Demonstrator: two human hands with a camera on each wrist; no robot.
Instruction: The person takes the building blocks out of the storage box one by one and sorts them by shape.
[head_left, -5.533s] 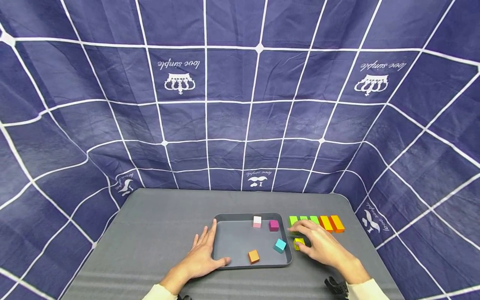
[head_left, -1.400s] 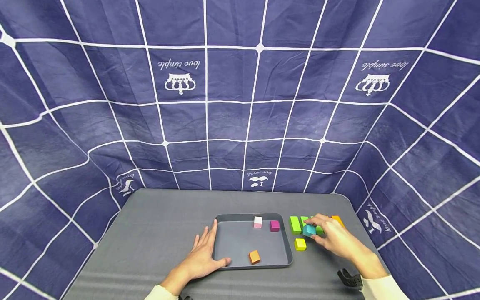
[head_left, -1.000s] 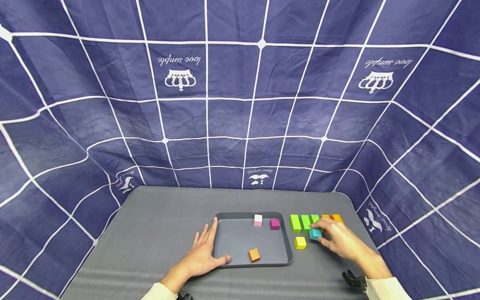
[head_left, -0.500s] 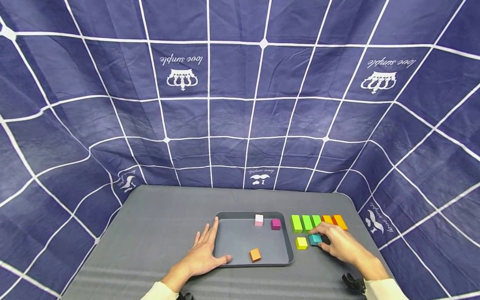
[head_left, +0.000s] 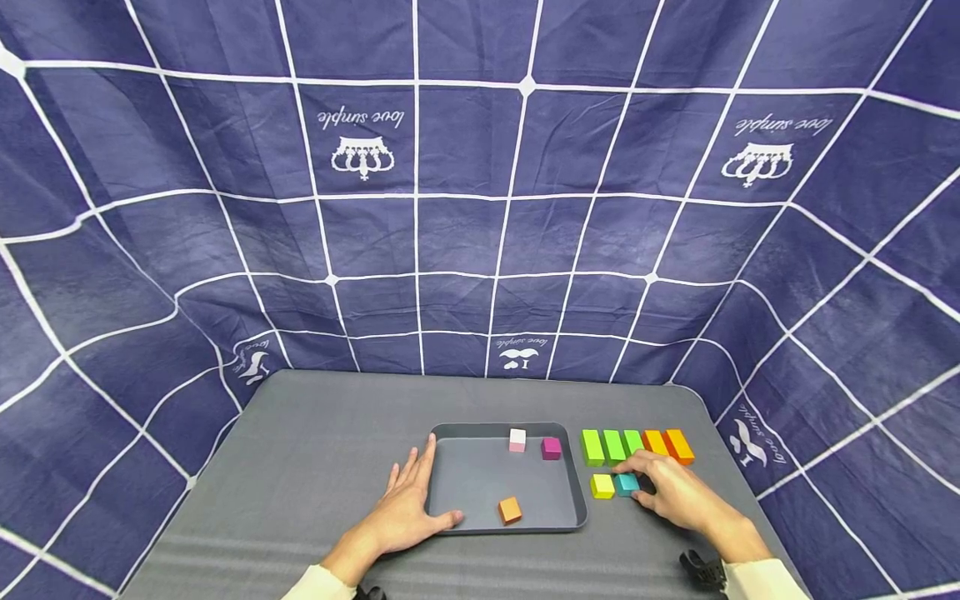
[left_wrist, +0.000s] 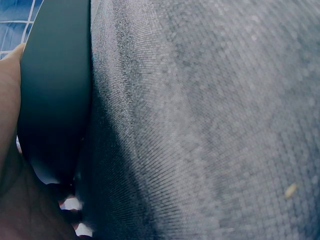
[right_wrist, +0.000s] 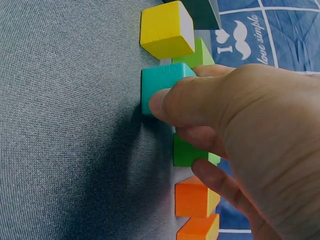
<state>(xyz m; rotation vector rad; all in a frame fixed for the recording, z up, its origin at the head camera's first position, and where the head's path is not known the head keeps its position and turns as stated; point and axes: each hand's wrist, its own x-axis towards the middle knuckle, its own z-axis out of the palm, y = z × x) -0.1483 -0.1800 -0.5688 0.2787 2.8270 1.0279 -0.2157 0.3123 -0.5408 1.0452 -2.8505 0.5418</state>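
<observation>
My right hand [head_left: 675, 493] pinches a teal cube [head_left: 626, 485] between thumb and fingers, low on the table to the right of the tray. Just left of it sits a yellow cube [head_left: 602, 486], with a narrow gap between the two in the right wrist view. My left hand [head_left: 405, 510] lies with spread, straight fingers along the left side of the grey tray [head_left: 487, 530], thumb at its near left corner. Inside the tray are a pink-and-white cube [head_left: 517, 441], a magenta cube [head_left: 551, 448] and an orange cube [head_left: 510, 510].
Behind the yellow and teal cubes stands a row of blocks: three green blocks [head_left: 593, 447], then two orange blocks [head_left: 679, 447] at the right end. A blue gridded cloth [head_left: 457, 242] rises behind and beside the grey table [head_left: 337, 433].
The teal cube has left the tray, carried right by my right hand and lowered beside the yellow cube; lately it slid slightly left. My left hand has stayed at the tray.
</observation>
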